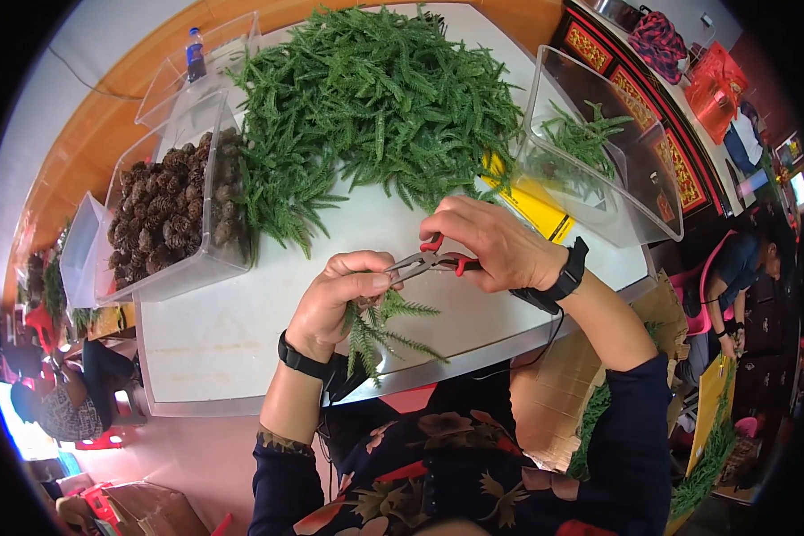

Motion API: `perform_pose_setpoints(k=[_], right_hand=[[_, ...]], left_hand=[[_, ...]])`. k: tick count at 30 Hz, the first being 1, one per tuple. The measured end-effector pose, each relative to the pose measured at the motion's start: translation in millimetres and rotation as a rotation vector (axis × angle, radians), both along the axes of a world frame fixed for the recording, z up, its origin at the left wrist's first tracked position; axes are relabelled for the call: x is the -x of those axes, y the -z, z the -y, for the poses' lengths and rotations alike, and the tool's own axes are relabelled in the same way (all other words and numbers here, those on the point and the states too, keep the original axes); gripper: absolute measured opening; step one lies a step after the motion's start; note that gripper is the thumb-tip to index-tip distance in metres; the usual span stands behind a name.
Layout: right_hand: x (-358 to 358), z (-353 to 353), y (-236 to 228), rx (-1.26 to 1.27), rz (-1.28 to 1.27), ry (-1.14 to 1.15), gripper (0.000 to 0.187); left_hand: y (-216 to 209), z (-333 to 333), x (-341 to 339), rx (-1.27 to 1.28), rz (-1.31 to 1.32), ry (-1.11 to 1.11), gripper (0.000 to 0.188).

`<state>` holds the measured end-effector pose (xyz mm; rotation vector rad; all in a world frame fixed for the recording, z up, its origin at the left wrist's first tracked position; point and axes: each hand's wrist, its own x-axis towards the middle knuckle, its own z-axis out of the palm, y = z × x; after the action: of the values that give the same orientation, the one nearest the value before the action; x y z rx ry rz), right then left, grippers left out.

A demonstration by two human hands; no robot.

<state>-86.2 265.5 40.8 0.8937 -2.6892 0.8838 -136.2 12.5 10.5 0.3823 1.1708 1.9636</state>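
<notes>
My right hand (pixel 487 239) grips a pair of long-nosed pliers (pixel 415 262) with red and black handles. Their jaws point left and reach the fingertips of my left hand (pixel 344 284). That hand is closed on an artificial pine sprig (pixel 386 332), whose green needles hang below the fingers over the table's front edge. A brownish bit shows among the needles under the fingers, mostly hidden. What the plier tips pinch is too small to make out. Beyond both hands a big heap of green pine sprigs (pixel 375 98) covers the back of the table.
On the left of the white table (pixel 205 348), a clear bin (pixel 232 255) holds brown pine cones (pixel 165 210). Another clear bin (pixel 630 228) with a few sprigs stands right, by a yellow package (pixel 540 214). Cardboard (pixel 554 402) lies below right. Other people sit at both sides.
</notes>
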Motion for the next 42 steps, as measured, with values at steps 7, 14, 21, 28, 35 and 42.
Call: perform_pose_setpoints(k=[7,14,21,28,35,42], right_hand=[[-3.8,-2.3,-3.5,-0.069,0.04,0.038,0.035],[-29.8,14.5,-16.6,-0.123,0.286,0.283,0.027],[-19.3,-0.8,-6.3,0.054,0.158,0.198,0.031],[-4.4,-6.5,1.4,0.059,0.042,0.033,0.042],[2.7,-1.0,0.1,0.018,-0.03,-0.031,0.045],[-10.5,2.7,-8.0,-0.129,0.092,0.174,0.029]], left_hand=[[-10.7,2.2,0.2,0.004,-0.051,0.042,0.011],[-15.2,-12.1,-10.2,0.432,-0.656,-0.407,0.009],[-10.7,-6.5,-4.8,0.172,-0.245,-0.285,0.007],[-5.7,-0.1,-1.0,0.029,-0.058,-0.105,0.01],[3.4,2.5,0.9,0.015,-0.017,0.023,0.015],[-6.7,-2.6,0.3,0.138,-0.008,-0.201,0.01]])
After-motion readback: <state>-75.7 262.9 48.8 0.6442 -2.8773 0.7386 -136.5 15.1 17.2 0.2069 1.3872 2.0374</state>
